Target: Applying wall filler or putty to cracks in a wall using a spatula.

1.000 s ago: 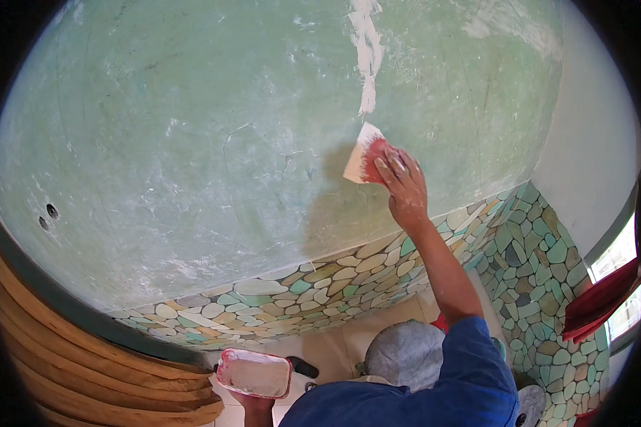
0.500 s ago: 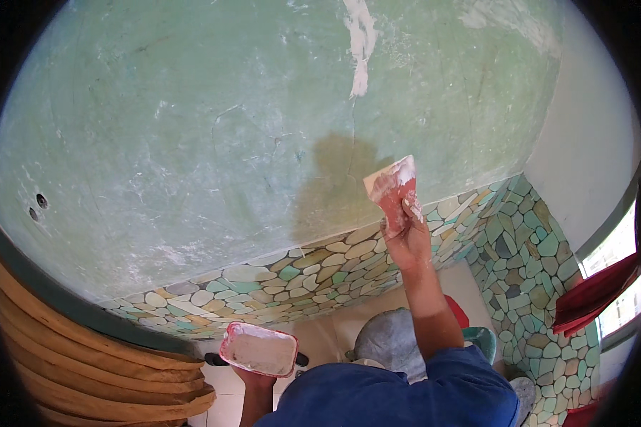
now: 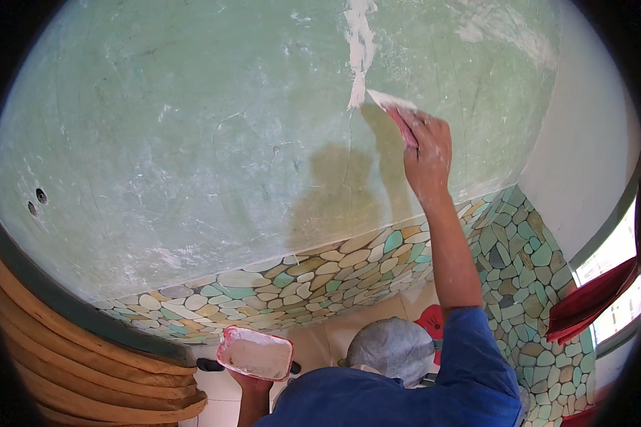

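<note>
My right hand grips a red putty knife with white filler along its broad edge. A corner of that edge is at the green wall, beside the lower end of a white filler streak; whether it touches I cannot tell. Below the streak a thin crack runs down the wall. Low down, my left hand holds a red-rimmed rectangular tub from beneath, its fingers mostly hidden. Pale filler lies inside the tub, and white smears coat its rim.
Pebble-pattern tiles line the lower wall and the right corner. A rounded grey object stands on the floor by a red item. An orange-brown curtain hangs at left, a dark red one by the window at right.
My right hand has risen with the putty knife from low on the wall to the streak's lower end, and the blade has turned. The tub stays nearly in place.
</note>
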The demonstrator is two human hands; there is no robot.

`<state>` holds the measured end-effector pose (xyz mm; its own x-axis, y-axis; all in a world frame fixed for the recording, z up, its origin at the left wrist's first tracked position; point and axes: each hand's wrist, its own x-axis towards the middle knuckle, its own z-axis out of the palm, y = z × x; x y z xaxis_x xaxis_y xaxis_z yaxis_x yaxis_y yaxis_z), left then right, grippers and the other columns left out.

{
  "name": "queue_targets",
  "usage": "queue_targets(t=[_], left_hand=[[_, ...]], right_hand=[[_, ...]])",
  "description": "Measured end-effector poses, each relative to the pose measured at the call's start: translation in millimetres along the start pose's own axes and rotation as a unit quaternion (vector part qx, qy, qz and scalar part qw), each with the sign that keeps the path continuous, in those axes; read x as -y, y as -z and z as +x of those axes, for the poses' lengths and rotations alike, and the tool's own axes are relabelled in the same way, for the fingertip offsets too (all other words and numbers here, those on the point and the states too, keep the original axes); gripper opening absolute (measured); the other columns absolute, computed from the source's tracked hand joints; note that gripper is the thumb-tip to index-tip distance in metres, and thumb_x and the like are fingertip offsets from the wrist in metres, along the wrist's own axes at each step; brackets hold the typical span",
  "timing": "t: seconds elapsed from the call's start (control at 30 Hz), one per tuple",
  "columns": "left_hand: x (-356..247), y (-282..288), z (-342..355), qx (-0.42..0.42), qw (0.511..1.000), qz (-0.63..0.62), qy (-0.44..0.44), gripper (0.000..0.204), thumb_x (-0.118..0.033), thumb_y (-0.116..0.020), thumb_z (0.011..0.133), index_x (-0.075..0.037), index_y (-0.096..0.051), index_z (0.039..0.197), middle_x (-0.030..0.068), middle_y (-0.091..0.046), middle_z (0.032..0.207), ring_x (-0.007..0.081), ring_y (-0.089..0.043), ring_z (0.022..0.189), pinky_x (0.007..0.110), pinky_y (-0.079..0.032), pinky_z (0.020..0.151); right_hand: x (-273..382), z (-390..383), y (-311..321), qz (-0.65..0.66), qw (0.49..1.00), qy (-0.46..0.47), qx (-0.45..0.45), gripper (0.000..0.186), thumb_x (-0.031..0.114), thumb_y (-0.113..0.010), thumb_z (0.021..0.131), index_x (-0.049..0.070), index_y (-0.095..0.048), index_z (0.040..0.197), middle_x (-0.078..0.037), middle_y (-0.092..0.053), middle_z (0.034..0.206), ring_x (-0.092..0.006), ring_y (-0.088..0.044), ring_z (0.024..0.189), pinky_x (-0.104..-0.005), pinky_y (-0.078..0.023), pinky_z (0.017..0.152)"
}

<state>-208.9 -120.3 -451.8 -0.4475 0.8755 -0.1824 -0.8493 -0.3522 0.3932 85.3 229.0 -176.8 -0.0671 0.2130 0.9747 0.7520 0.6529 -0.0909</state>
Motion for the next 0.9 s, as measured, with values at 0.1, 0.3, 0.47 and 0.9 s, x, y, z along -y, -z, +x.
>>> queue_targets(t=[0.1, 0.3, 0.47, 0.9], left_hand=[[2.3, -11.5, -3.6, -0.011, 1.0, -0.003, -0.004, 0.061, -0.066, -0.038, 0.093, -0.017, -0.06, 0.123, 0.0056, -0.065, 0.117, 0.0315, -0.063, 0.104, 0.054, -0.051, 0.09], [-1.0, 11.2, -6.8, -0.034, 0.999, -0.007, -0.017, 0.062, -0.066, -0.038, 0.093, -0.017, -0.059, 0.124, 0.0058, -0.065, 0.119, 0.031, -0.063, 0.105, 0.054, -0.051, 0.09], [-4.4, 7.6, -11.8, -0.035, 0.999, -0.02, -0.026, 0.061, -0.065, -0.038, 0.094, -0.017, -0.056, 0.126, 0.0074, -0.061, 0.122, 0.034, -0.059, 0.11, 0.057, -0.047, 0.095], [-3.7, 18.4, -2.0, -0.036, 0.999, 0.013, -0.028, 0.067, -0.07, -0.033, 0.093, -0.017, -0.054, 0.128, 0.0057, -0.06, 0.123, 0.0321, -0.06, 0.108, 0.052, -0.051, 0.09]], right_hand=[[-7.0, 23.7, -18.8, -0.049, 0.999, 0.023, 0.004, 0.059, -0.009, -0.06, 0.07, 0.013, -0.065, 0.124, -0.01, -0.064, 0.119, -0.0328, -0.055, 0.109, -0.0406, -0.043, 0.095], [-2.4, 33.1, -52.0, -0.084, 0.995, 0.049, -0.004, 0.058, -0.006, -0.062, 0.073, 0.014, -0.063, 0.127, -0.007, -0.063, 0.125, -0.0314, -0.054, 0.112, -0.0416, -0.042, 0.092], [4.6, -1.5, -67.2, -0.064, 0.996, 0.041, 0.041, 0.058, -0.006, -0.061, 0.074, 0.013, -0.062, 0.129, -0.007, -0.062, 0.127, -0.0315, -0.054, 0.113, -0.042, -0.042, 0.092], [7.8, 28.1, -66.5, -0.088, 0.995, 0.05, 0.005, 0.046, 0.001, -0.058, 0.079, 0.01, -0.064, 0.123, -0.008, -0.065, 0.121, -0.0281, -0.056, 0.111, -0.0415, -0.043, 0.082]])
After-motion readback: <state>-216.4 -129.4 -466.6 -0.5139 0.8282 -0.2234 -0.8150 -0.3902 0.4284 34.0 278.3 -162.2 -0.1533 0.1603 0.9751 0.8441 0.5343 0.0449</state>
